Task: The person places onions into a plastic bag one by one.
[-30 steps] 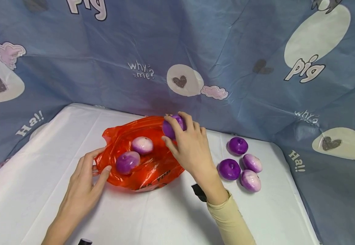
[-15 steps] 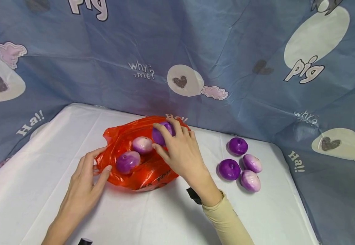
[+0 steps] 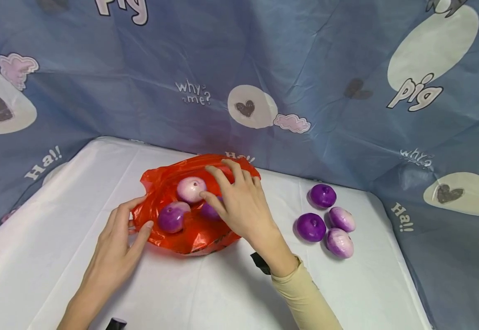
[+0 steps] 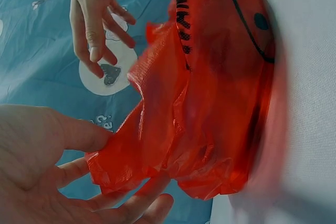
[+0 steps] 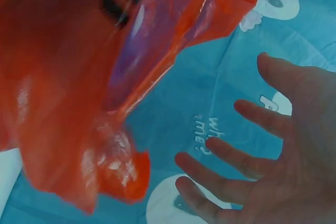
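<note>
Since the red bag (image 3: 208,240) looks like thin film that won't hold its own shape, I'd say the left hand (image 3: 113,252) matters most: thumb and fingers pinch the rim at the bag's left end, mouth gaping upward. Right hand (image 3: 247,208) is over the bag's right part, fingers apart, gripping nothing. In the bag: pale onion (image 3: 192,189) toward the back, mottled onion (image 3: 171,217) front left, dark onion (image 3: 209,211) partly hidden by the right hand. Reads as loading, three visibly in. Four loose on the white tabletop (image 3: 281,284), right of bag: far purple onion (image 3: 322,195), near purple onion (image 3: 311,227), upper pink onion (image 3: 342,219), lower pink onion (image 3: 340,243). To do it well: lift right hand clear of the film before swinging over, so no finger snags the rim. Take one at a time from above, fingertips round the sides; smooth skins will probably roll. Lower it to the bag's floor, don't drop. Left side: light pinch, rim wide; a hard tug could tear film or spill the load.
</note>
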Demonstrator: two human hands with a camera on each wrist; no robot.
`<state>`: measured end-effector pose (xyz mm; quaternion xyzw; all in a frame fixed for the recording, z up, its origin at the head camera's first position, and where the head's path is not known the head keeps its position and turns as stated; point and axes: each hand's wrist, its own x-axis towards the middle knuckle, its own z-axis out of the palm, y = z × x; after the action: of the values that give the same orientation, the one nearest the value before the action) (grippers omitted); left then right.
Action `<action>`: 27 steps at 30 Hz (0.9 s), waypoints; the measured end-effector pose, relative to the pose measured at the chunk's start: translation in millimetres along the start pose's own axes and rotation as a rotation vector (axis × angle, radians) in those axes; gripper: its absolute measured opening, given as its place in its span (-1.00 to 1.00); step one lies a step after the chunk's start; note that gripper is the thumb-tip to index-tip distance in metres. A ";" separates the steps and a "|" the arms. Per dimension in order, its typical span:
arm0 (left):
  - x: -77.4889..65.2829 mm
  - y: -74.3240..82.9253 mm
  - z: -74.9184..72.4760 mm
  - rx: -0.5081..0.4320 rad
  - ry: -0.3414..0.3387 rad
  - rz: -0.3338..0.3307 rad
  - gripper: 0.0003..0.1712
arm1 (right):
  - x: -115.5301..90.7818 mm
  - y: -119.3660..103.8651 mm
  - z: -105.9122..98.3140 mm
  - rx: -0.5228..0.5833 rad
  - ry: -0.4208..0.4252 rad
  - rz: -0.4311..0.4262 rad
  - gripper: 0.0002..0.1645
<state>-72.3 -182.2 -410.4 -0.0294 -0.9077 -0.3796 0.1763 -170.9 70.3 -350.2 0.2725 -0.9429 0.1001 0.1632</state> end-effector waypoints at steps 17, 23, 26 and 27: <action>0.7 0.9 0.7 -0.010 -0.016 -0.011 -0.26 | -6.9 6.7 -1.4 0.013 -0.034 0.050 -0.31; 0.5 1.3 0.0 -0.014 -0.021 -0.018 -0.26 | -9.9 11.1 -2.1 -0.005 -0.027 0.062 -0.31; 0.2 1.2 -0.5 -0.016 -0.024 -0.023 -0.25 | -11.9 13.9 -1.9 -0.012 -0.016 0.062 -0.30; 0.0 1.1 -0.5 -0.018 -0.024 -0.024 -0.26 | -12.7 14.9 -1.6 -0.013 -0.013 0.063 -0.30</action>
<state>-72.0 -181.7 -409.4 -0.0248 -0.9066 -0.3895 0.1604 -168.5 89.2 -354.7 0.2425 -0.9526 0.0974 0.1556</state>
